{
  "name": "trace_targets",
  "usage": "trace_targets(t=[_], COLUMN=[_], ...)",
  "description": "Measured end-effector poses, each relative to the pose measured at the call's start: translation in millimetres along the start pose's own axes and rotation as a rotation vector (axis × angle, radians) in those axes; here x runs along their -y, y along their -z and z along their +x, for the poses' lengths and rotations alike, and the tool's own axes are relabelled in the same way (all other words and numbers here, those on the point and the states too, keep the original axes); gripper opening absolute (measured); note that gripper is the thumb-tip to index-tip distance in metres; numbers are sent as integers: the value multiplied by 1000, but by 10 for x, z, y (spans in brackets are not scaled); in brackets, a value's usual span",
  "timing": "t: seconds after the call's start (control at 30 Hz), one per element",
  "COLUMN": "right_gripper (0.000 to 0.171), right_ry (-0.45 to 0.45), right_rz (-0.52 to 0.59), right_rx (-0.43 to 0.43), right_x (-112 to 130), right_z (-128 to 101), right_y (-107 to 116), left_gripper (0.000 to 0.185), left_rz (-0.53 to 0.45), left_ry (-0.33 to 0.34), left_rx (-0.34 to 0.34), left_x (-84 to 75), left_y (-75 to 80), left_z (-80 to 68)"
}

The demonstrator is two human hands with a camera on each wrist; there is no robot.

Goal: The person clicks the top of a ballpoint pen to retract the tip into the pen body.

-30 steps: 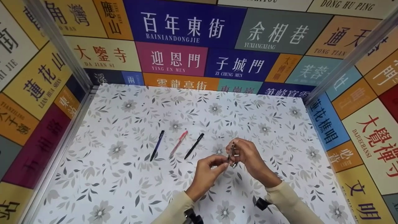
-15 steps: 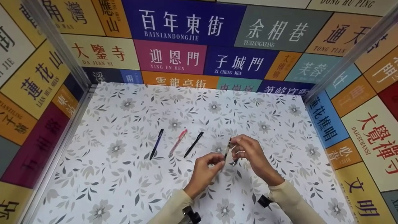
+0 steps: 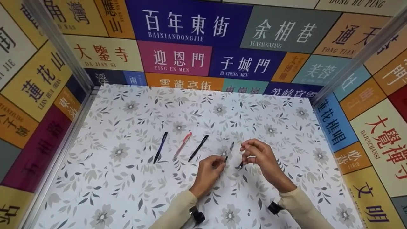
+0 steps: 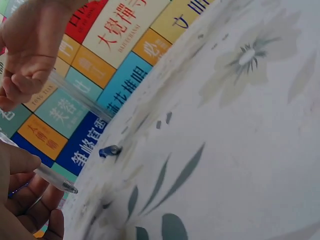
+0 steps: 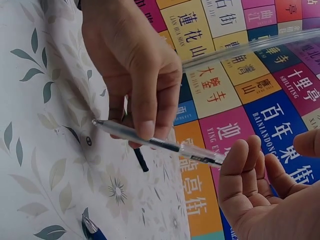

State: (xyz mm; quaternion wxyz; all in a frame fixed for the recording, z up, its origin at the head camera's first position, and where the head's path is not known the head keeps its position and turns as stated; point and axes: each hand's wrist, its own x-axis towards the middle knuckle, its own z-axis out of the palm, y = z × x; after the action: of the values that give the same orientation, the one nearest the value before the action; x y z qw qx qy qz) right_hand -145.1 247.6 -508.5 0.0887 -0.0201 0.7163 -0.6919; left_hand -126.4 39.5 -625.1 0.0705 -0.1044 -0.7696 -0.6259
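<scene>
My left hand [image 3: 208, 175] pinches a clear pen with a dark core [image 5: 165, 144] between thumb and fingers. The pen slants up and away from the fingertips in the head view. To its right, my right hand [image 3: 259, 159] is held with fingers loosely bent and nothing between them. In the right wrist view, the pen's far end overlaps those fingertips [image 5: 235, 155]. Just below the right hand, a blue pen with a silver tip [image 4: 110, 150] lies on the tabletop, mostly hidden by that hand in the head view.
Left of the hands, a dark blue pen [image 3: 160, 148], a pink pen [image 3: 182, 144] and a black pen [image 3: 198, 148] lie slanted side by side on the floral tabletop [image 3: 143, 197]. Panels with printed signs [image 3: 178, 60] rise along the back and both sides.
My right hand has let go of the clear pen's upper part and drawn back to the right. The left hand still holds the pen, now tilted slightly lower. The pens on the table stay put.
</scene>
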Motion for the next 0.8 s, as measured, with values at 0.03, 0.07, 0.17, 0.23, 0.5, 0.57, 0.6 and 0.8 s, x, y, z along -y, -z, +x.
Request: trace_targets(t=[0.03, 0.07, 0.17, 0.23, 0.5, 0.57, 0.6, 0.8], right_gripper=[19, 19, 20, 20, 18, 18, 19, 21], right_ry=[-2, -2, -2, -2, 7, 8, 9, 8], right_rz=[1, 4, 9, 13, 21, 25, 29, 47], right_rx=[-1, 0, 7, 12, 36, 40, 44, 62], right_x=[-6, -10, -18, -27, -39, -45, -49, -63], right_z=[-3, -7, -16, -18, -37, -39, -40, -46], right_y=[6, 11, 29, 42, 76, 80, 84, 103], left_gripper=[13, 13, 13, 13, 13, 14, 14, 11], left_rz=[16, 31, 69, 90, 162, 182, 192, 284], left_ry=[-9, -20, -51, -61, -84, -103, -113, -160], left_rx=[-3, -6, -9, -6, 11, 12, 10, -32], left_x=[23, 41, 88, 109, 170, 180, 184, 219], left_y=[-16, -30, -68, -88, -157, -170, -176, -217], left_z=[7, 14, 31, 40, 76, 85, 88, 118])
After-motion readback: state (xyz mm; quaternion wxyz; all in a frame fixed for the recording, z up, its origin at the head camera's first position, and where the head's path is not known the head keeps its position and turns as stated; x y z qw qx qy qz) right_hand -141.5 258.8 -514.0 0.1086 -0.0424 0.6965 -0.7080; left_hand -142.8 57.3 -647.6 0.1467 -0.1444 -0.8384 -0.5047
